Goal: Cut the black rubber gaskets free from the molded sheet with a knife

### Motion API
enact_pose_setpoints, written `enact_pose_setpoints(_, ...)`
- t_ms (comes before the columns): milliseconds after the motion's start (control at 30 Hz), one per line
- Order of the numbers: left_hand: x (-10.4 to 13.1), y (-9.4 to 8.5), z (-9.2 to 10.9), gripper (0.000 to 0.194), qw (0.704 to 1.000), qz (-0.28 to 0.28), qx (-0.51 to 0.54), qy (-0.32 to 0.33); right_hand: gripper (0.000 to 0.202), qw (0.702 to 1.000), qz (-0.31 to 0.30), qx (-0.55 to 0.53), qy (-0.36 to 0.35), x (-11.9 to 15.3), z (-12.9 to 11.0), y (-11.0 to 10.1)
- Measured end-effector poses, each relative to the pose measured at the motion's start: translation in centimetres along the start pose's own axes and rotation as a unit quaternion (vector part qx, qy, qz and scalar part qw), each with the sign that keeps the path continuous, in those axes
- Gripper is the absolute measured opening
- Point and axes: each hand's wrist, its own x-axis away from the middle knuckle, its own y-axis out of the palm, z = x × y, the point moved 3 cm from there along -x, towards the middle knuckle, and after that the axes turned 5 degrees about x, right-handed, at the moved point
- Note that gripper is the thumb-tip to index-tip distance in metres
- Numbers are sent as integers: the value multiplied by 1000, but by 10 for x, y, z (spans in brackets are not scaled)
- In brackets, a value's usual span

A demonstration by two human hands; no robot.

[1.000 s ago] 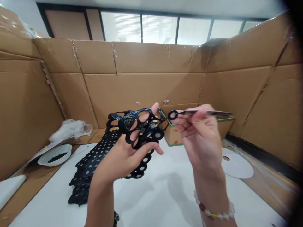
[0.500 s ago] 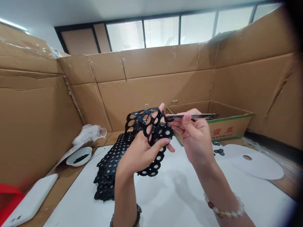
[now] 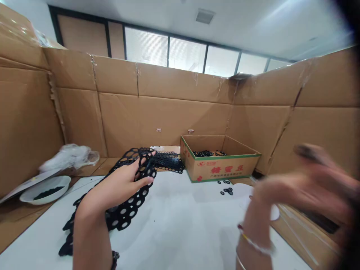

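Along left part of white bench [image 3: 180,225], left hand [image 3: 122,185] grasps floppy black sheet [image 3: 127,212] with round holes; open brown cardboard box [image 3: 202,174] near far edge; right hand [image 3: 312,183] blurred, grip unclear.

I count two hands, both mine: one left [image 3: 120,183] and one right [image 3: 312,187], with at least one bracelet [image 3: 114,258] on each wrist. There is one open cardboard box [image 3: 225,170], one white bowl [image 3: 64,183] and one white disc [image 3: 275,213], partly hidden by my arm. I make it about seven loose black rings [image 3: 222,193] on my counter [image 3: 180,213], though they are small. The black sheets [image 3: 131,213] full of holes overlap too much for me to number. I see two small tags [image 3: 190,131], one ceiling vent [image 3: 204,16] and five window panes [image 3: 146,45].
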Motion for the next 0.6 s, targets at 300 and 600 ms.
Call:
enact_pose_setpoints(300,-11,24,22,62,982,-86,167,23,24,996,-71,40,40,65,-29,91)
enact_pose_setpoints(600,6,17,58,84,909,96,400,70,21,943,-104,-110,-296,111,-138,72)
